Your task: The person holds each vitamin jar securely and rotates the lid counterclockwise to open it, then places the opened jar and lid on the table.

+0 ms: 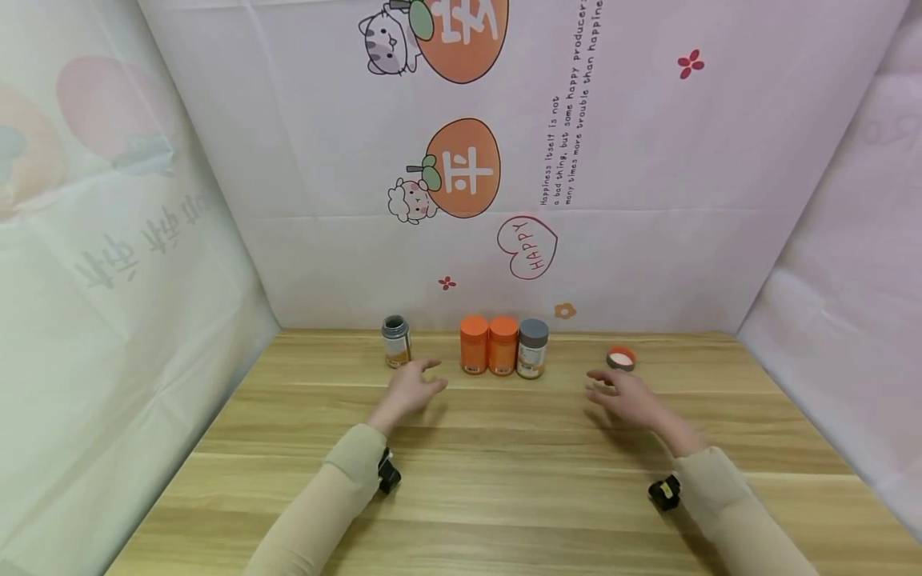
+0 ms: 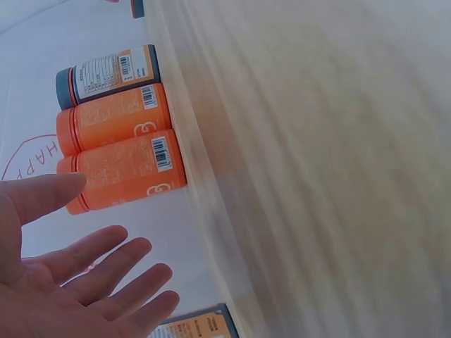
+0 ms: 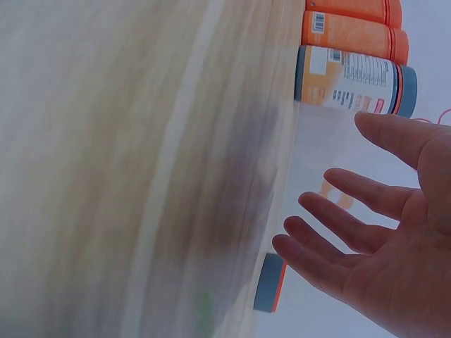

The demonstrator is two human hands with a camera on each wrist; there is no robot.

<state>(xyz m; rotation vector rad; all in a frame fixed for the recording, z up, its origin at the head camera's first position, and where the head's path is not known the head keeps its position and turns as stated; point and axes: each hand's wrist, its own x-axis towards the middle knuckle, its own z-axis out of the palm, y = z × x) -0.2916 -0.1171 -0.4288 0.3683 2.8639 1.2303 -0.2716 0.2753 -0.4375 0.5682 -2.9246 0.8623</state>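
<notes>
Left hand [image 1: 414, 390] and right hand [image 1: 628, 398] hold nothing near an uncapped bottle [image 1: 397, 347] and a loose lid [image 1: 621, 359]

Four bottles stand upright towards the far edge of the wooden table [image 1: 519, 472]. Two are orange with orange lids: the left orange bottle [image 1: 474, 347] and the right orange bottle [image 1: 503, 349]. One is a grey-lidded bottle [image 1: 532, 350] with a white and orange label, and one is the uncapped bottle, its grey neck bare. The first three form a close row, the grey-lidded one at its right end; the uncapped one stands apart to the left. There is one separate lid, grey outside with an orange rim, lying upturned at the far right with its white inner side showing.

Both hands have their fingers loosely extended and grip nothing. The uncapped bottle is just beyond the left hand and a little to its left; the orange pair stands beyond that hand to the right, on the thumb's side. The loose lid lies just beyond the right hand, while the grey-lidded bottle is farther off to that hand's left. Two sleeves [image 1: 317, 504] show, and one black wrist camera [image 1: 389, 472] sits at each wrist. Behind everything hangs one white printed sheet [image 1: 324, 264].
</notes>
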